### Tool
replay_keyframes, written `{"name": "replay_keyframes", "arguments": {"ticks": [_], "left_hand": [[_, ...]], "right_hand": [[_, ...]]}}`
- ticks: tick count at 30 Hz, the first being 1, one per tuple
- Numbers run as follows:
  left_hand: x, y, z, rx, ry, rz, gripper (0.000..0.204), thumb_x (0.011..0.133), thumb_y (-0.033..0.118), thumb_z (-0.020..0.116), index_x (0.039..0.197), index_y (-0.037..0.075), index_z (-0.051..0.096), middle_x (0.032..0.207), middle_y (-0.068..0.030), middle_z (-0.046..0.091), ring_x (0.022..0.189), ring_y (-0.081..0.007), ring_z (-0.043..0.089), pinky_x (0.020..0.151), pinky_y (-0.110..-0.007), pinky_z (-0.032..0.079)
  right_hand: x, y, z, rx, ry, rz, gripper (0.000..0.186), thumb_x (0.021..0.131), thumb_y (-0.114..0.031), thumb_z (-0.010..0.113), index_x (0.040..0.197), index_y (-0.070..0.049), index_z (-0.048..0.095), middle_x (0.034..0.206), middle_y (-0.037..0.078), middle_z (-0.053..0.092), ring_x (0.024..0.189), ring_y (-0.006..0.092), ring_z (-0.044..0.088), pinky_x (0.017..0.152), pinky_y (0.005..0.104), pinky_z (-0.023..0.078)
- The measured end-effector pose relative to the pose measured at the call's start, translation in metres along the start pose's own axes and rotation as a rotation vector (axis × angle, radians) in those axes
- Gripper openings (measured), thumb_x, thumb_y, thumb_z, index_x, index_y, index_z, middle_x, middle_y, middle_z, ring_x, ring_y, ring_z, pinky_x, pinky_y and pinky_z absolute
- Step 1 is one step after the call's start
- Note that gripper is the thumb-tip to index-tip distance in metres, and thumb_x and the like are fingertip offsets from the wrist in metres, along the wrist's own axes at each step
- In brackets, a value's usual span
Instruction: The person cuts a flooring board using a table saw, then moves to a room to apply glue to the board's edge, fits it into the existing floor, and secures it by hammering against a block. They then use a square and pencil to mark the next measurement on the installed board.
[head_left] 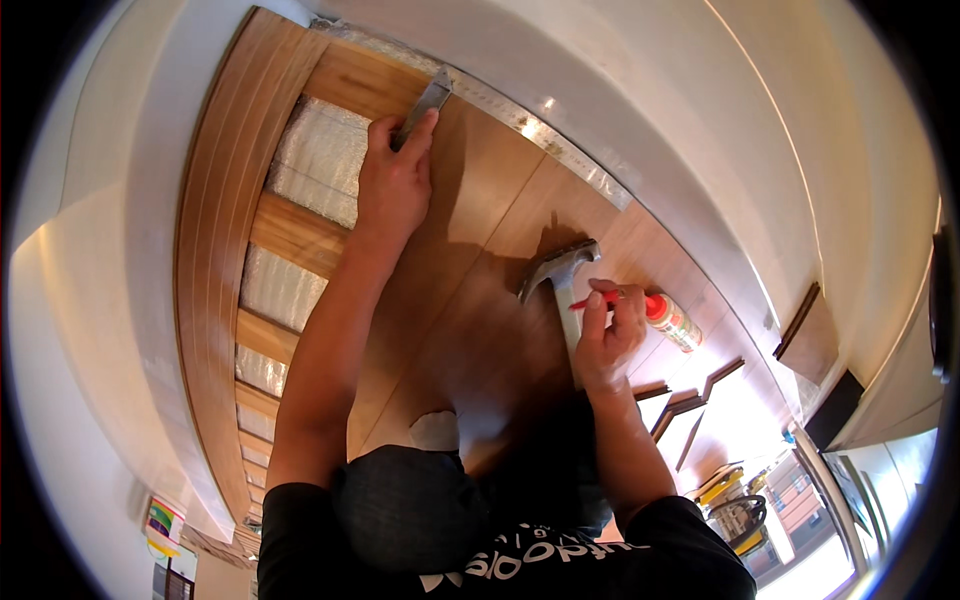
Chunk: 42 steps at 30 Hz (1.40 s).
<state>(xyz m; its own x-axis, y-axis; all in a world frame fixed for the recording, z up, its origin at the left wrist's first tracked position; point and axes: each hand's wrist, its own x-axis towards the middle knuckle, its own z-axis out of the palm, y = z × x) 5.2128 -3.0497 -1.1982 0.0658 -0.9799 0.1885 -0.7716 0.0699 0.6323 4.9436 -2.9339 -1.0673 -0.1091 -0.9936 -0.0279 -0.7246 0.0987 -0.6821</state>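
Note:
My left hand (395, 180) is closed on a flat grey metal bar (432, 100), whose far end meets the strip along the wall at the edge of the wooden floor planks (480, 190). To its right, my right hand (612, 340) is closed at the handle of a claw hammer (565, 268). The hammer's head points away from me, over the planks, with its shadow beside it. Something red and pointed shows at my right fingers; I cannot tell whether they hold it. Just beyond that hand is a bottle with a red top (675, 322).
On the left runs a long wooden board (225, 200), with crosswise wooden pieces (300, 235) and silvery underlay (320, 160) beside it. A white wall (640, 110) bounds the far side. Cut plank pieces (680, 410) and a yellow-and-black tool (735, 510) lie to the right.

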Motion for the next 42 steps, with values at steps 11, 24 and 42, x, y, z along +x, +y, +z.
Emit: {"name": "replay_keyframes", "arguments": {"ticks": [11, 24, 42], "left_hand": [[0.001, 0.001, 0.001, -0.050, 0.038, -0.054, 0.038, 0.092, 0.008, 0.068, 0.128, 0.019, 0.071, 0.120, -0.0190, 0.058, 0.091, -0.0359, 0.068, 0.077, -0.042, 0.060], [-0.009, -0.004, -0.001, -0.022, 0.073, -0.047, 0.036, 0.093, 0.010, 0.068, 0.128, 0.017, 0.070, 0.116, -0.0134, 0.059, 0.091, -0.0314, 0.069, 0.075, -0.041, 0.061], [-0.011, 0.000, -0.014, 0.026, 0.235, 0.049, 0.046, 0.091, 0.034, 0.076, 0.133, 0.018, 0.063, 0.116, -0.0056, 0.061, 0.108, -0.0262, 0.058, 0.093, -0.042, 0.047]], "right_hand": [[0.095, -0.036, 0.028, 0.464, 0.029, 0.023, 0.021, 0.106, -0.013, 0.056, 0.120, 0.001, 0.063, 0.087, 0.008, 0.070, 0.077, 0.0120, 0.065, 0.073, 0.0272, 0.053], [0.140, -0.079, 0.111, 0.450, 0.118, 0.022, 0.025, 0.104, -0.019, 0.062, 0.113, 0.004, 0.065, 0.090, 0.010, 0.073, 0.082, 0.0154, 0.071, 0.078, 0.0295, 0.058], [0.135, -0.100, 0.056, -0.019, -0.418, -0.051, 0.014, 0.098, -0.009, 0.062, 0.109, -0.003, 0.068, 0.090, 0.010, 0.073, 0.077, 0.0146, 0.067, 0.073, 0.0290, 0.054]]}}
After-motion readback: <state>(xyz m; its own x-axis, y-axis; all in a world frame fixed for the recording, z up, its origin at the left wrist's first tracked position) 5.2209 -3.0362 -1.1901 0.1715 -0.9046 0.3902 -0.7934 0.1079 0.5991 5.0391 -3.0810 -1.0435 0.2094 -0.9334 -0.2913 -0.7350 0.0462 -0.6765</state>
